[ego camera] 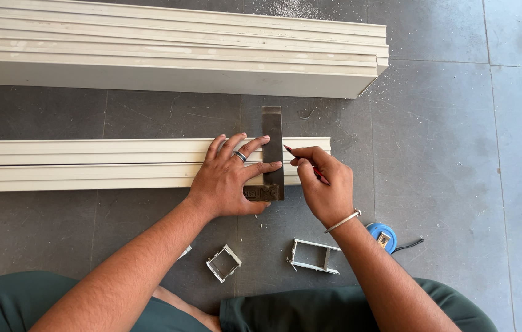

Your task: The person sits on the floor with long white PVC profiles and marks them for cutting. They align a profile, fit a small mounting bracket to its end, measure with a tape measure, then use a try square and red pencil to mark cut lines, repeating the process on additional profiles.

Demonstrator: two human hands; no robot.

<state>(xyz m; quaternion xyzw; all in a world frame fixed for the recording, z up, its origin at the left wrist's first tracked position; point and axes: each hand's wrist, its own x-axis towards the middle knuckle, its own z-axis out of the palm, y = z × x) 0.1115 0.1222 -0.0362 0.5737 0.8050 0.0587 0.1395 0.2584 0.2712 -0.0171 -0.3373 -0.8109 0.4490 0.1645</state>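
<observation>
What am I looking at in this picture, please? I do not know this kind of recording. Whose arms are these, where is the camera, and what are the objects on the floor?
There is no machine here. The single picture comes from a camera worn on a person's head, looking down, so the two arms are that person's own.

The left hand presses a dark metal try square flat across a long cream-coloured profile lying on the grey tiled floor. The right hand holds a red pencil, its tip at the edge of the square's blade.

Further away lies a stack of similar cream profiles. Closer to the person are two short metal offcuts and a blue tape measure, partly hidden behind the right wrist, which wears a metal bangle. The left hand wears a ring.
</observation>
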